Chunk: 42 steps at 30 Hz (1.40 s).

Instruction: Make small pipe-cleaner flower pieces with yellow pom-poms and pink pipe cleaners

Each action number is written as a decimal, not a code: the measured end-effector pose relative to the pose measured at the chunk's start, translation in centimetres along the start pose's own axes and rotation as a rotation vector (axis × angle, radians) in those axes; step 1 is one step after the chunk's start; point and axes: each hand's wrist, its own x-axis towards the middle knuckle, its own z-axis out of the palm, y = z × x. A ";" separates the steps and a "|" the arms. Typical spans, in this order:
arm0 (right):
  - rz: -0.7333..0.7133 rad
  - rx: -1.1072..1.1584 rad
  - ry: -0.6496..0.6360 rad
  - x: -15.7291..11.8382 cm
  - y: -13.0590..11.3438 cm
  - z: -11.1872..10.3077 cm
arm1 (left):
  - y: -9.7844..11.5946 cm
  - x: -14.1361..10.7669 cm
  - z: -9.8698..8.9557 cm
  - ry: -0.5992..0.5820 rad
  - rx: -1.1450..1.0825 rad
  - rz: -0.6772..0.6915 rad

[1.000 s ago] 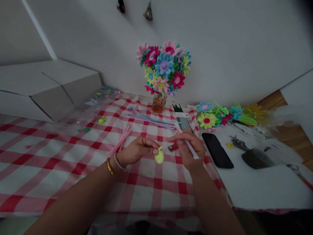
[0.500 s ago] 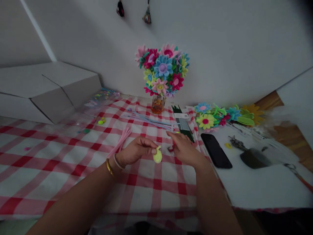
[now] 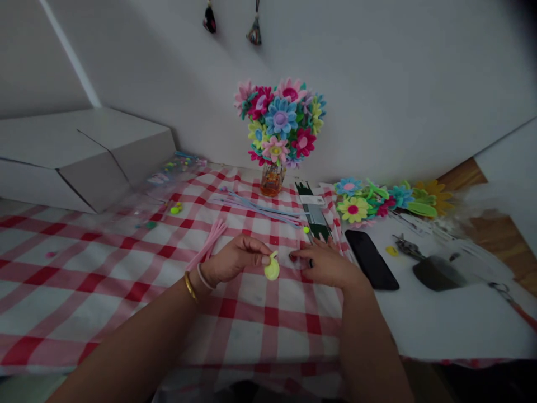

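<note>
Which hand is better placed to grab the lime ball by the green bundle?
Right hand, probably: nearer the lime ball, while the left hand pinches a yellow disc. Whether the right holds anything is unclear.

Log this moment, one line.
left hand: holding yellow disc | right hand: palm down near green packet, grip unclear | phone: right of right hand

Dim light before me, pale slanting streak [image 3: 70, 54] on smooth grey wall [image 3: 377, 84], soft shadows, right edge blurred, top-right corner dark.
</note>
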 end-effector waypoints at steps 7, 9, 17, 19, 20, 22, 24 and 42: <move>-0.126 0.610 0.336 -0.2 -1.7 -1.1 | -0.1 0.0 0.0 -0.014 0.027 -0.055; -0.275 0.814 0.349 -0.3 -2.8 -1.1 | -0.1 0.0 0.1 0.000 0.023 -0.069; -0.415 0.884 0.319 -0.3 -4.0 -0.5 | -0.3 0.2 0.2 0.022 -0.003 -0.072; -0.413 0.862 0.340 -0.4 -3.9 -0.5 | -0.5 0.3 0.0 0.027 0.022 -0.055; -0.412 0.852 0.346 -0.4 -3.9 -0.5 | -0.5 0.3 -0.1 0.031 0.033 -0.045; -0.410 0.849 0.349 -0.4 -3.9 -0.6 | -0.6 0.3 -0.1 0.043 0.047 -0.021; -0.408 0.868 0.342 -0.4 -4.0 -0.6 | -0.5 0.4 -0.1 0.055 0.070 0.003; -0.393 0.932 0.322 0.0 -3.8 -0.3 | 0.1 0.4 0.3 0.210 0.166 0.114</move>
